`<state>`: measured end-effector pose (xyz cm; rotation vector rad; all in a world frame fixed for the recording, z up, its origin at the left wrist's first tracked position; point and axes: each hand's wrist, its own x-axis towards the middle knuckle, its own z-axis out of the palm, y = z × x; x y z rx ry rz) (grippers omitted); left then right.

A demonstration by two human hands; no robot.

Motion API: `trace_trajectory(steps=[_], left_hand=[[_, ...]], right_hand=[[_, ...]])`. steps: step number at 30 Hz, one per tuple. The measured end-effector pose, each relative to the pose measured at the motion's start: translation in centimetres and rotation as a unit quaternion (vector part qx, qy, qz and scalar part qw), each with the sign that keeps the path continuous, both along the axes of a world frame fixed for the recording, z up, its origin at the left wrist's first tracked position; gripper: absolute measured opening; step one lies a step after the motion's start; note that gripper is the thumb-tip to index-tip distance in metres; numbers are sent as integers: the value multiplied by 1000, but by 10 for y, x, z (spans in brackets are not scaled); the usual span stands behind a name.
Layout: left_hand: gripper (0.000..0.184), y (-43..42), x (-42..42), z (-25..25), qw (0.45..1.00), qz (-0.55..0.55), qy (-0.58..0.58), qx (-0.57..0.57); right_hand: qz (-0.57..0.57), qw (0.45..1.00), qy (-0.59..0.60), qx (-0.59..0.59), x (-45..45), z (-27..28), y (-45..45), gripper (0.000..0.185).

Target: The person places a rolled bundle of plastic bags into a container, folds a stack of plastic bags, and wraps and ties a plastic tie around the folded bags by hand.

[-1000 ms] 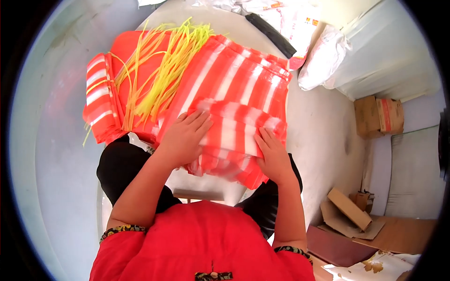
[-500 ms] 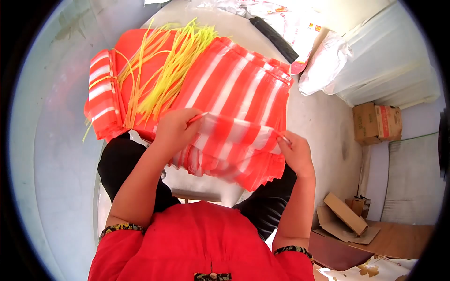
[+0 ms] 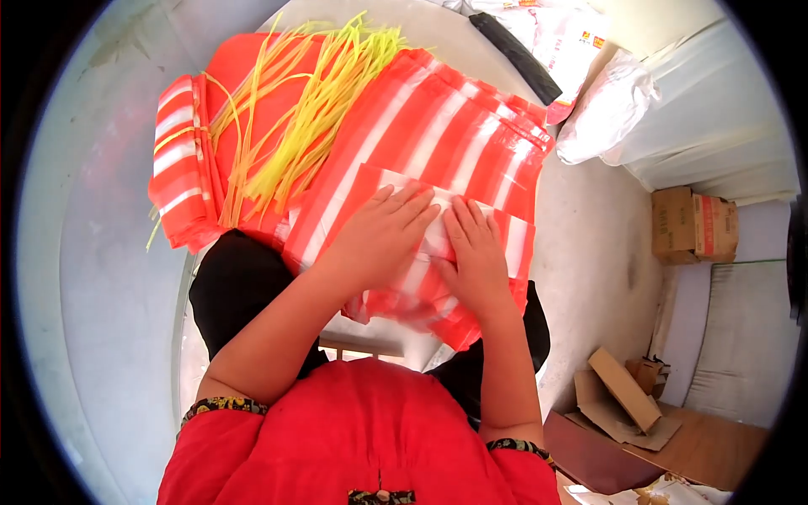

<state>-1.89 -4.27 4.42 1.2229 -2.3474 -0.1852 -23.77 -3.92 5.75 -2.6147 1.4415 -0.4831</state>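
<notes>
Two palms down: left hand [image 3: 385,231], right hand [image 3: 475,252] on folded striped sheet [image 3: 432,242] atop striped stack [image 3: 446,130]; grip uncurled, nothing clasped, likely pressing it flat. Yellow strips [image 3: 316,115] beside stack, probably for easy reach.

You can read no words, brands or numbers here. The white printed sack [image 3: 551,42] shows you small red and orange marks near its right edge, too blurred to make out. On the cardboard carton [image 3: 672,224], the faint print beside its red panel [image 3: 708,225] is equally illegible to you.
</notes>
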Motion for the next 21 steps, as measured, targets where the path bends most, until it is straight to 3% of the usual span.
trace_trajectory(steps=[6,9,11,13,15,17,20,21], left_hand=[[52,-4,8,-13,999,28,-40,-16],[43,-5,18,-13,995,56,-55,-54],[35,-4,23,-4,992,68,-28,-98],[32,2,23,5,997,72,24,5],[29,11,21,18,980,80,116,138],[24,19,17,31,920,88,242,294],[30,21,20,12,768,91,445,452],[33,22,19,2,771,82,467,425]], right_hand=[[-7,999,23,-24,-37,2,-4,55],[-53,995,27,-75,-58,-3,-2,53],[-99,992,61,-49,-71,9,0,47],[-137,985,85,-63,-75,35,0,43],[-157,965,98,-186,-69,68,-4,40],[-202,908,50,-364,-54,92,-13,39],[-148,908,-80,-384,-34,109,-20,33],[-127,931,-76,-333,-28,102,-19,38]])
